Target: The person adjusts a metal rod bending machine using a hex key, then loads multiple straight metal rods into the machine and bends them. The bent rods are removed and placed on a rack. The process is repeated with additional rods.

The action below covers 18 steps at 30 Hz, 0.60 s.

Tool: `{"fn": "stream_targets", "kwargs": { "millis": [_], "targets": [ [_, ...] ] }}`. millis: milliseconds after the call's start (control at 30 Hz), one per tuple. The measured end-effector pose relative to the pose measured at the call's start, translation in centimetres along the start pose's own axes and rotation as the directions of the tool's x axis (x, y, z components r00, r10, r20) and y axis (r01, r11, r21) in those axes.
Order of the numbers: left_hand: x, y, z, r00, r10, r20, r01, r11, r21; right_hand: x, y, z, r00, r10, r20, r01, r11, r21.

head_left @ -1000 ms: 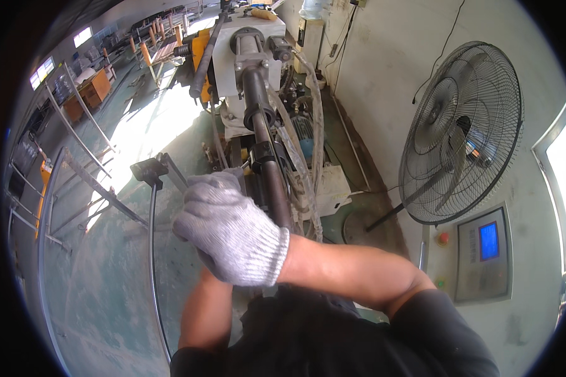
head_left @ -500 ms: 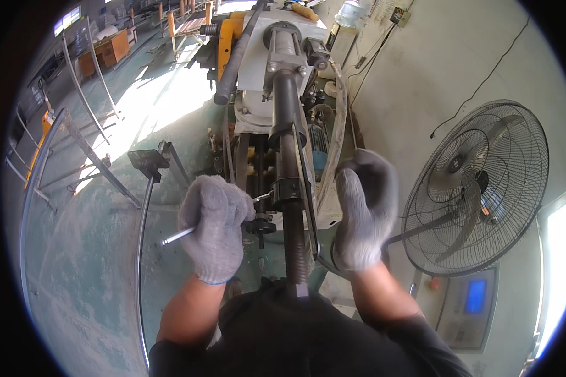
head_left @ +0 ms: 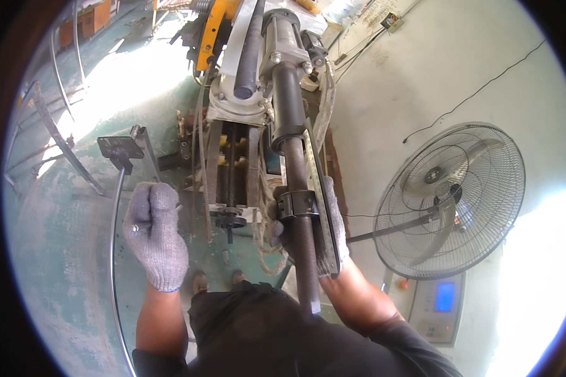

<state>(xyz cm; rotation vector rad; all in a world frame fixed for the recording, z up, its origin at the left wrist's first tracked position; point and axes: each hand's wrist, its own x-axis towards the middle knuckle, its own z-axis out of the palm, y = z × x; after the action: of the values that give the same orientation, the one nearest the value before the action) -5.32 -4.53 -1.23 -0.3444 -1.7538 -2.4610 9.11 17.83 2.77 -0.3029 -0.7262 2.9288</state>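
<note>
Both gloved hands on the bender, L on a rod, R at the shaft.

My L hand (head_left: 154,235) is fisted tight round a thin metal rod (head_left: 170,210); R hand (head_left: 329,229) sits behind the long dark shaft (head_left: 299,207), by its clamp collar (head_left: 297,202), can't tell if it's gripping. I'd keep the L wrist straight, elbow in, & R fingers off the collar. Outward: curved thin tube (head_left: 113,251) left of L fist, pedestal fan (head_left: 449,198) right of R.

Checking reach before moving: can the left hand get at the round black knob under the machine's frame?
Probably yes: left hand, fisted around a thin rod, sits beside the round black knob with open space between.
</note>
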Motion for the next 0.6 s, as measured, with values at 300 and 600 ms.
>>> {"fn": "stream_targets", "kwargs": {
  "millis": [300,600],
  "targets": [
    [3.2,-3.5,-0.4,0.947,-0.308,-0.096,0.304,0.951,-0.050,-5.1,2.0,3.0,0.916,-0.303,-0.261,0.132,0.845,-0.519],
    [8.1,-4.5,7.3,0.925,-0.046,0.378,0.029,0.998,0.049,-7.6,5.9,11.0,0.734,-0.558,-0.387,-0.460,0.011,-0.888]
  ]
}}
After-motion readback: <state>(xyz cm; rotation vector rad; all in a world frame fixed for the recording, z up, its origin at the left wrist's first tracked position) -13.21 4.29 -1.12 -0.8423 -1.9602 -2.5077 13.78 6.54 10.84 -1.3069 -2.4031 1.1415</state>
